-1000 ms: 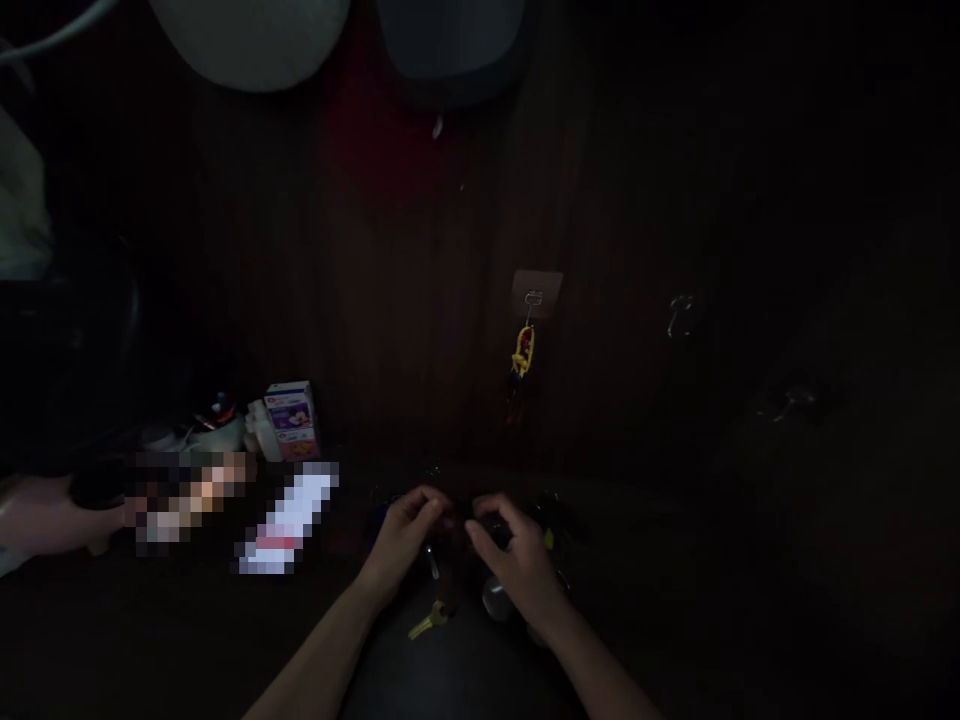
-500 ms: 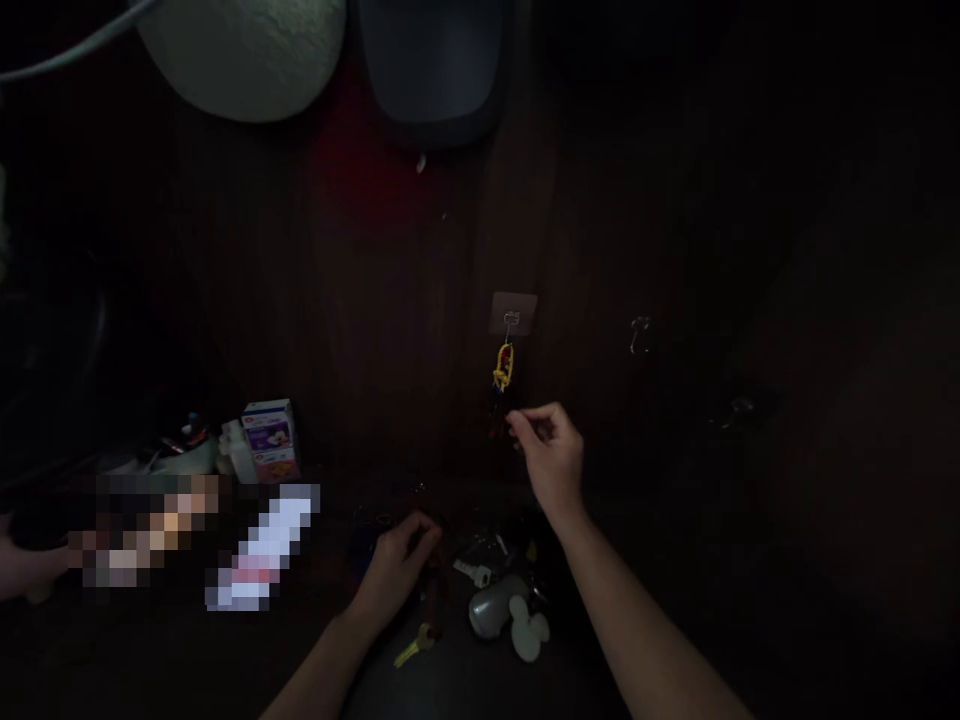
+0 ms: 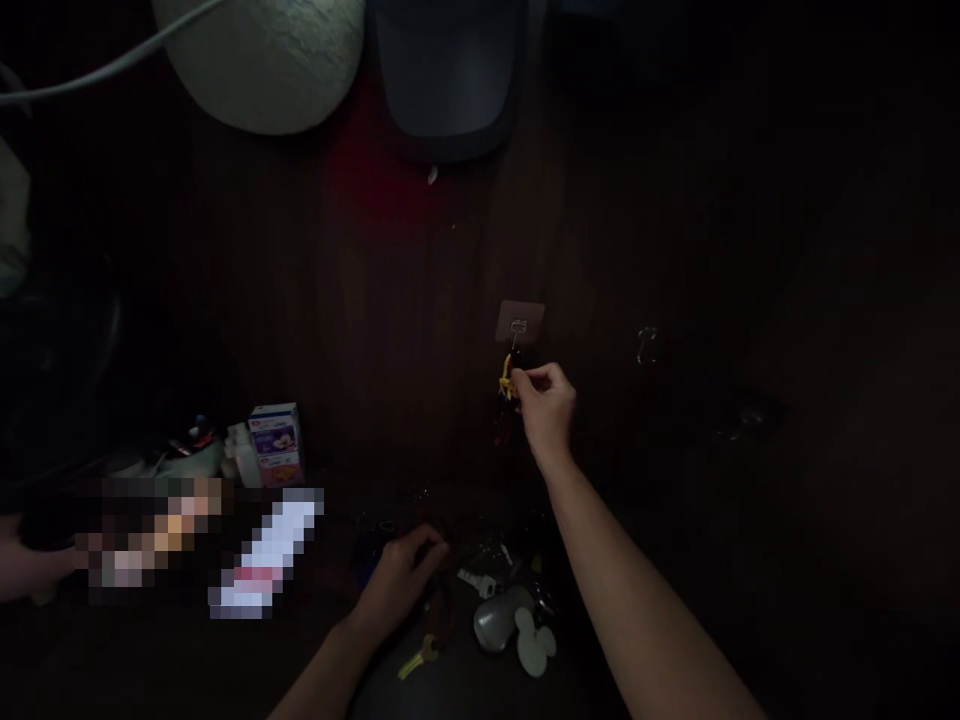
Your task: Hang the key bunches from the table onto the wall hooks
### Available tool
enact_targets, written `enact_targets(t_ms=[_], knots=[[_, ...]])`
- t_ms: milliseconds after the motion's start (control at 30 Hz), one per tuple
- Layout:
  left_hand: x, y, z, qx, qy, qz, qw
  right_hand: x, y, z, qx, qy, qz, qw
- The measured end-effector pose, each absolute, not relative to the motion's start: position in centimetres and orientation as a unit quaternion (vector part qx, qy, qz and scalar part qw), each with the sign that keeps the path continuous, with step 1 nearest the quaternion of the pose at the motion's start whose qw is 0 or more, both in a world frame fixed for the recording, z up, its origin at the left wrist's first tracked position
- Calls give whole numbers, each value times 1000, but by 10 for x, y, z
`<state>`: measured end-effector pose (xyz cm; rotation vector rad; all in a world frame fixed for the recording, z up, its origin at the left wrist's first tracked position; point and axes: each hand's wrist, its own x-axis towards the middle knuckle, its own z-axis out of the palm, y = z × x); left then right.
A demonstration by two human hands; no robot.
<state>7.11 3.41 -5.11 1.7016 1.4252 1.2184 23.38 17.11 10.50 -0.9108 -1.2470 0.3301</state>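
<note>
On the dark wall, a clear adhesive hook [image 3: 529, 318] bears a keychain with a yellow braided cord [image 3: 506, 376] and dark strands below. Thumb and forefinger of my right hand [image 3: 549, 410] are pinched at the cord's right side, just under the hook. Low on the dark surface rests my left hand [image 3: 397, 580], fingers curled together; whatever they hold is hidden. Below it lies a brass key [image 3: 420, 655]. To its right are a silver key [image 3: 478, 581], a grey rounded fob [image 3: 498, 620] and a pale mouse-head-shaped tag [image 3: 533, 642].
Two caps, one pale [image 3: 270, 70] and one grey [image 3: 450, 80], hang above. Another hook [image 3: 646, 345] is on the wall to the right. Small boxes [image 3: 277, 445] and a white bottle [image 3: 241, 455] stand at left, near a blurred-out bright item [image 3: 270, 550] and another person's hand [image 3: 30, 560].
My right hand has risen from below the keychain to its yellow cord. My left hand stays low by the keys. The whole view has shifted slightly.
</note>
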Motion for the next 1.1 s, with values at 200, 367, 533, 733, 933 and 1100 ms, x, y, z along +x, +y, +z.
enact_targets(t_ms=[200,367,533,733,933,1100], knots=[[70,36,-54,662,546,424,291,230,170,106,-450,-571,103,678],[70,35,-53,665,553,414,285,226,161,104,-455,-598,76,655],[69,35,-54,667,548,421,277,228,157,97,-460,-609,79,641],[69,36,-55,638,543,461,293,231,148,81,-420,-630,79,649],[63,42,-53,522,537,584,314,240,133,57,-414,-655,80,627],[57,43,-53,492,538,608,315,251,115,32,-409,-707,117,565]])
